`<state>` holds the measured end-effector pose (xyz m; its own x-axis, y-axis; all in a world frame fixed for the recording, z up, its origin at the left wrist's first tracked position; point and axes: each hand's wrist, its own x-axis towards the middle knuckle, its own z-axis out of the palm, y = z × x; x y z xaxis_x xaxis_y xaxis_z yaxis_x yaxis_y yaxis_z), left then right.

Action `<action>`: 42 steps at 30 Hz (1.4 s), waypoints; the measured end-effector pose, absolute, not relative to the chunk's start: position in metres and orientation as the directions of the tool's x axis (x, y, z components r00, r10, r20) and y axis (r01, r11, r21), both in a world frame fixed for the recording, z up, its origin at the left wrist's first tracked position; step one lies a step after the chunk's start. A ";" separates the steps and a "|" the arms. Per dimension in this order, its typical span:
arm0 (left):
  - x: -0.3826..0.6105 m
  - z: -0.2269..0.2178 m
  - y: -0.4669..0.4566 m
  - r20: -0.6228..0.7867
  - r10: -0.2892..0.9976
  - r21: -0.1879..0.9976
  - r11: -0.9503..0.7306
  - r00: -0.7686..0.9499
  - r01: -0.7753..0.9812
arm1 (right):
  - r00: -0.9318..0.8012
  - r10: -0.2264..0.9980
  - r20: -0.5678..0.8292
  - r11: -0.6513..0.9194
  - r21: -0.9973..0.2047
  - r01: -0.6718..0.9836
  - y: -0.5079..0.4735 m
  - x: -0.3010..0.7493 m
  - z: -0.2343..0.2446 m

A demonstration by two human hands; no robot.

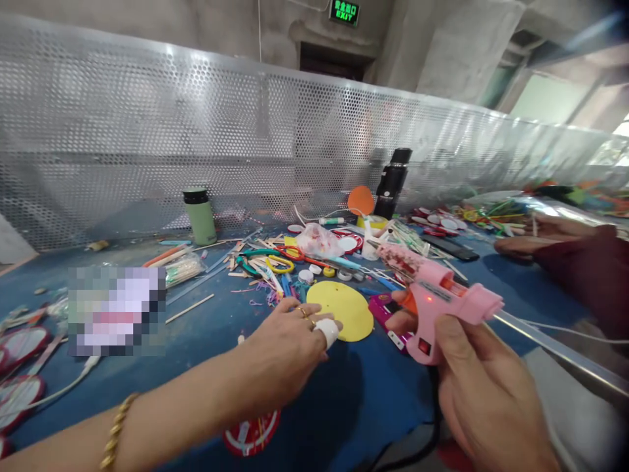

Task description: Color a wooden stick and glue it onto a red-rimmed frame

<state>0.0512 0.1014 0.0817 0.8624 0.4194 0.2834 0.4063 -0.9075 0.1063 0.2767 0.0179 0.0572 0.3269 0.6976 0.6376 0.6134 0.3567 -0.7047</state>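
My right hand is wrapped around the handle of a pink hot glue gun, its nozzle pointing up and left. A small red light glows on its side, and a clear glue stick sticks out of the back. My left hand reaches over the table with its fingers apart at the near left edge of a yellow disc; whether they touch it I cannot tell. White wrapping covers one finger. Behind the glue gun lies a magenta box, partly hidden.
Scissors, craft sticks and plastic scraps litter the blue table. A green bottle and black flask stand before a perforated metal screen. A phone-like device, blurred, lies left. Another person's hand is at right.
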 end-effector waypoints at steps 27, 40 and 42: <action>-0.026 0.087 0.113 0.458 0.654 0.133 -0.720 0.602 0.681 | 0.027 0.998 0.065 0.065 -0.997 -0.033 0.032 0.264 0.063; -0.097 0.061 0.094 0.443 0.811 0.323 -0.542 0.383 0.775 | -0.287 0.941 -0.181 -0.108 -0.962 0.250 0.065 0.216 0.070; -0.098 0.062 0.092 0.434 0.811 0.315 -0.544 0.391 0.778 | -0.273 0.944 -0.184 -0.107 -0.956 0.273 0.069 0.213 0.070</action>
